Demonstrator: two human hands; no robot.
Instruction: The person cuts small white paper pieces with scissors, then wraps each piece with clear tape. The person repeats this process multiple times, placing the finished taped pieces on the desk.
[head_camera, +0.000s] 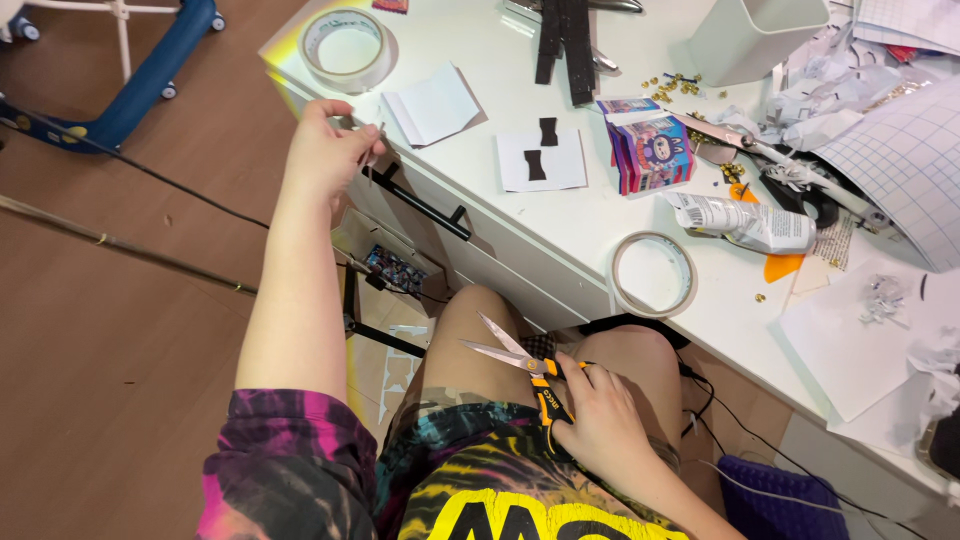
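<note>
Scissors (528, 366): orange-and-black plastic handles, short bright metal blades spread in a V, tips pointing up-left; they sit over the person's bare knees, below the table edge.
Right hand (603, 420): fingers threaded through the scissor loops, the grip closed around the handles, wrist resting on the lap.
Left hand (325, 155): arm stretched forward, raised beside the table corner; thumb and fingertips pressed together, pinching a thin, pale, stiff-looking sliver (376, 150) that is too small to identify.
Table (560, 215): white, smooth, glossy top with drawer fronts and a black bar handle underneath.
Tape rolls: one clear, wide ring (346, 46) at the far corner; a thinner ring (653, 274) lies flat near the front edge, just above the knees.
Paper: white card (541, 160) carrying two small black cut shapes; folded white sheets (433, 105) beside it; crumpled scraps and gridded backing sheet (890, 150) to the right.
Small box (650, 150): colourful printed carton, standing mid-table.
Black strips (565, 40): long, matte, flat, lying at the far side.
Shirt (400, 480): soft tie-dye fabric in pink, black and yellow.
Floor (110, 330): brown wood-look boards.
</note>
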